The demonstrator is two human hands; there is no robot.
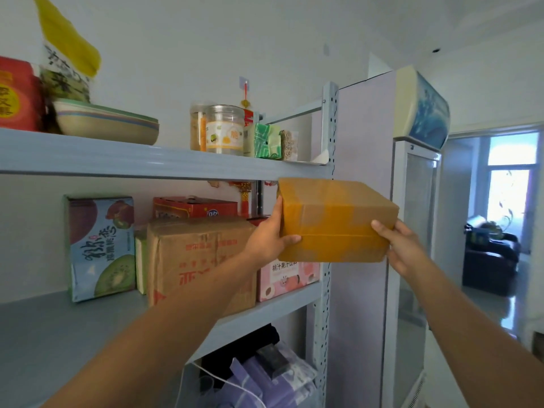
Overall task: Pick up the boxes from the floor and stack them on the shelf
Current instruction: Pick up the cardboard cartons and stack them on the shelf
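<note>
A: How is the taped cardboard box [335,220] held?

B: It is clamped between the left hand [269,234] and the right hand [404,245], one on each end, thumbs laid on the near face. It is kept in the air in front of the shelf's right upright [329,136], level with the gap under the upper board [164,164].

A: What could be expected to go wrong?

B: The slick tape could let the box slide from so light a pinch. The top edge could be caught on the upper board, or a corner knocked against the upright (it sits very near). The pink carton [287,279] below could be nudged.

A: And the landing surface?

B: Free room is offered on the large brown carton [200,260] and on the bare grey shelf board [53,334] at left. A glass-door fridge [412,231] stands just right; a doorway [497,213] lies beyond.
</note>
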